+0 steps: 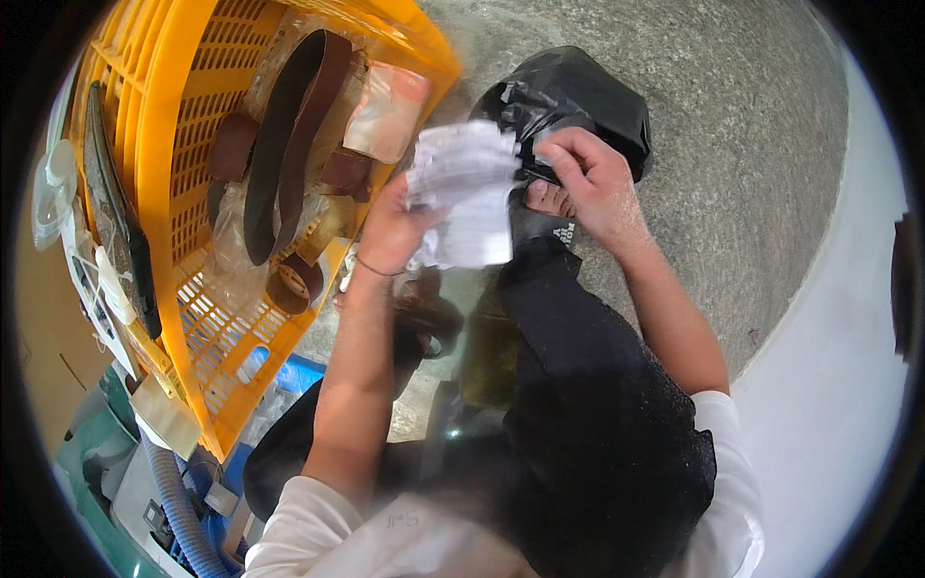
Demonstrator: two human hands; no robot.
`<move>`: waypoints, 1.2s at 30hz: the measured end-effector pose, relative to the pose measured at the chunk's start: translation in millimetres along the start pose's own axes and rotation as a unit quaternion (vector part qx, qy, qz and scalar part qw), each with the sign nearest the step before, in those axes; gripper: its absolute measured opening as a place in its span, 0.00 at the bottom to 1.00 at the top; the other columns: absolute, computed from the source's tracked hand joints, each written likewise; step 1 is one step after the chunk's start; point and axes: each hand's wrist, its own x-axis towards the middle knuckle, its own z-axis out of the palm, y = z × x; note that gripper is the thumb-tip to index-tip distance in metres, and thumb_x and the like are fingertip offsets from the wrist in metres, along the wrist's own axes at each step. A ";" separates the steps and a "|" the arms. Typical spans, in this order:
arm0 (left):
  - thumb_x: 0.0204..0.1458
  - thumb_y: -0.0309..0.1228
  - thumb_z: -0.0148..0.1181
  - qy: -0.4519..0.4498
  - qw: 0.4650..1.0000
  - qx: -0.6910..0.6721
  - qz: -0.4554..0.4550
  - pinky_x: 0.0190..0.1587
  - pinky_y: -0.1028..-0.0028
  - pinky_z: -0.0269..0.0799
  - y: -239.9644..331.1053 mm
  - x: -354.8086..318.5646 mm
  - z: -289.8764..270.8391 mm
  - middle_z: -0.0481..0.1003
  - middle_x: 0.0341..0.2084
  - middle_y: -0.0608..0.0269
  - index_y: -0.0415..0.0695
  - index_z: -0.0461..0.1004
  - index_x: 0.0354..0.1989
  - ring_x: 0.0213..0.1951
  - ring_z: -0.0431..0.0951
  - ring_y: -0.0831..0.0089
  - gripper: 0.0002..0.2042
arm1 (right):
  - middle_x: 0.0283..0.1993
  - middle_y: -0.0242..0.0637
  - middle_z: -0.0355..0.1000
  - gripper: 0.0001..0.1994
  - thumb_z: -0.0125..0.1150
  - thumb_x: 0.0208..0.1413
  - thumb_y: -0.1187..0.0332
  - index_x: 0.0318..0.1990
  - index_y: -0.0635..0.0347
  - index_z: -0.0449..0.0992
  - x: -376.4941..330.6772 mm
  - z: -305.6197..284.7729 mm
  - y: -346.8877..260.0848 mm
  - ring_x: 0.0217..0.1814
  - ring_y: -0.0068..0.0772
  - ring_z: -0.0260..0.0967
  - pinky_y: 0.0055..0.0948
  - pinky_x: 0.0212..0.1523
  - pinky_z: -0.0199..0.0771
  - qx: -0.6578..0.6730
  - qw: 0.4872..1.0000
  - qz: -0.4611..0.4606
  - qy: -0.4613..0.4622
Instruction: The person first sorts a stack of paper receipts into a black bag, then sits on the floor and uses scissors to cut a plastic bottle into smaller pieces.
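My left hand [390,229] is closed round a blurred bundle of white paper sheets [472,197], held above my lap beside the yellow crate. My right hand [593,188] has its fingers curled in a pinch at the near edge of a black plastic bag [578,96], just right of the paper. The bag sits bunched on the floor, and its inside is hidden. Part of a foot in a dark sandal [549,199] shows below the right hand.
At left, a yellow plastic crate [159,154] stands tilted, with brown sanding belts [313,135], clear plastic and a pinkish-white packet [387,111] in it. Various tools, a grey-blue hose [178,501] and a blue object [299,374] lie around it. A pale wall [819,385] bounds the rough grey floor.
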 end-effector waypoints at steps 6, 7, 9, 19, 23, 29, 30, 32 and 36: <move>0.43 0.17 0.60 -0.179 0.929 0.288 0.146 0.65 0.67 0.63 -5.8 22.4 14.2 0.65 0.66 0.47 0.37 0.73 0.56 0.64 0.69 0.59 0.26 | 0.44 0.64 0.75 0.16 0.53 0.57 0.67 0.45 0.71 0.77 68.6 -58.3 62.9 0.52 0.63 0.72 0.50 0.54 0.71 -0.383 0.923 0.046 -0.007; 0.40 0.15 0.58 -0.203 0.921 0.307 0.130 0.67 0.67 0.61 -7.8 30.8 24.4 0.61 0.69 0.46 0.37 0.73 0.56 0.67 0.65 0.58 0.28 | 0.42 0.66 0.74 0.15 0.52 0.55 0.67 0.41 0.73 0.78 79.4 -60.0 67.2 0.50 0.65 0.72 0.52 0.54 0.72 -0.316 0.947 0.036 0.046; 0.37 0.14 0.56 -0.225 0.907 0.330 0.132 0.69 0.68 0.58 -7.0 48.5 34.7 0.55 0.72 0.46 0.37 0.74 0.57 0.70 0.61 0.57 0.30 | 0.45 0.66 0.74 0.16 0.53 0.55 0.66 0.43 0.72 0.79 97.5 -57.2 71.7 0.52 0.64 0.72 0.51 0.56 0.71 -0.361 0.930 0.047 0.053; 0.40 0.14 0.56 -0.152 0.908 0.343 0.188 0.67 0.69 0.61 17.8 96.7 16.2 0.52 0.74 0.55 0.42 0.77 0.55 0.69 0.63 0.58 0.28 | 0.45 0.46 0.77 0.20 0.59 0.60 0.54 0.44 0.65 0.79 117.6 -30.3 77.0 0.49 0.43 0.73 0.38 0.51 0.72 -0.310 0.942 -0.017 -0.125; 0.41 0.11 0.56 -0.231 0.872 0.389 0.187 0.65 0.69 0.64 22.1 98.1 22.8 0.56 0.73 0.59 0.43 0.78 0.55 0.69 0.65 0.61 0.28 | 0.23 0.32 0.75 0.25 0.60 0.60 0.45 0.27 0.62 0.79 116.6 -39.2 43.4 0.25 0.22 0.67 0.25 0.31 0.68 -0.044 0.991 0.088 -0.089; 0.40 0.12 0.56 -0.185 0.821 0.496 0.214 0.63 0.67 0.66 25.9 104.3 35.8 0.56 0.71 0.46 0.43 0.77 0.56 0.65 0.68 0.55 0.29 | 0.15 0.22 0.57 0.31 0.54 0.64 0.43 0.14 0.53 0.65 115.1 -29.2 -9.4 0.19 0.17 0.51 0.24 0.23 0.50 -0.057 0.995 0.074 -0.039; 0.40 0.14 0.55 -0.181 0.817 0.496 0.232 0.63 0.65 0.67 27.3 105.1 34.0 0.59 0.69 0.42 0.43 0.76 0.56 0.63 0.70 0.51 0.29 | 0.15 0.22 0.57 0.31 0.53 0.64 0.43 0.14 0.53 0.65 114.7 -28.5 -12.9 0.20 0.16 0.51 0.24 0.23 0.51 -0.024 0.996 0.068 -0.046; 0.39 0.14 0.56 -0.182 0.817 0.481 0.259 0.61 0.64 0.69 27.4 105.7 30.6 0.63 0.67 0.44 0.41 0.76 0.54 0.61 0.73 0.52 0.28 | 0.21 0.24 0.65 0.23 0.54 0.63 0.50 0.25 0.59 0.72 116.1 -30.3 -13.7 0.23 0.16 0.56 0.23 0.27 0.57 0.119 0.985 0.059 -0.111; 0.42 0.14 0.58 -0.181 0.920 0.282 0.201 0.53 0.68 0.76 26.6 94.9 7.5 0.72 0.58 0.50 0.37 0.75 0.56 0.52 0.79 0.59 0.27 | 0.36 0.28 0.76 0.23 0.54 0.57 0.71 0.60 0.68 0.73 121.1 -41.6 10.5 0.35 0.15 0.67 0.15 0.37 0.67 0.159 0.967 -0.033 -0.195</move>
